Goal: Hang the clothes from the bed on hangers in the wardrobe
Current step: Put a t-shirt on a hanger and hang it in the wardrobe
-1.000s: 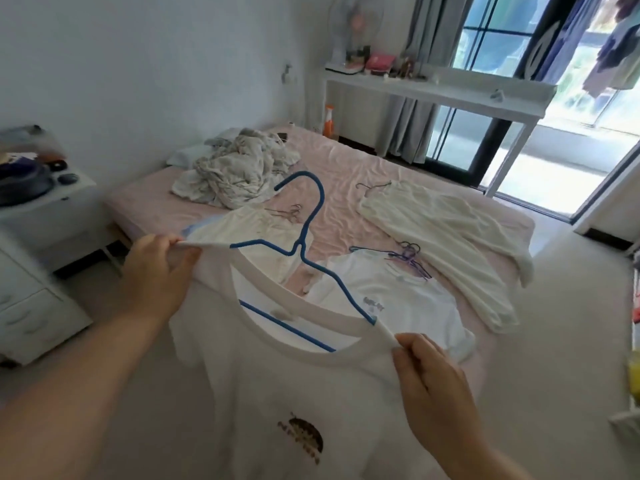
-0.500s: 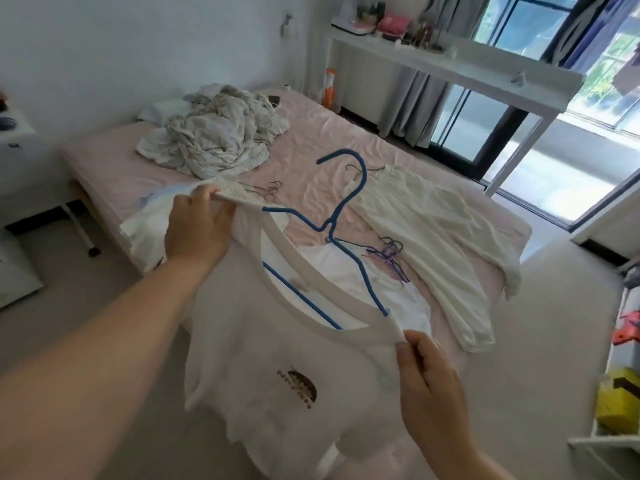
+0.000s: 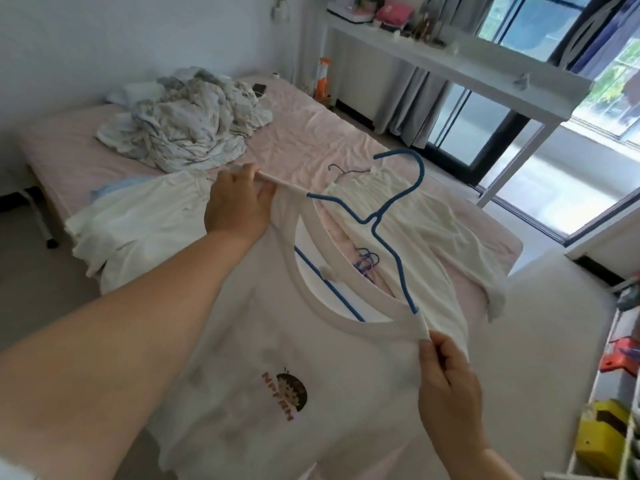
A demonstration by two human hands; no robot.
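White T-shirt up front, plain but for a dark brown round print with orange-red lettering on the chest, and a bright blue hanger running through its neck. Behind it a pale pink bed sheet, a cream garment, a crumpled grey-white heap. Far back, an orange bottle; right edge, a yellow box.

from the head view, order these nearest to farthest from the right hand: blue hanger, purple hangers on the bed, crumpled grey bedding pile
From the right hand:
1. blue hanger, its end just above the fingers
2. purple hangers, mid-bed beyond the neckline
3. crumpled grey bedding pile, far left end of the bed
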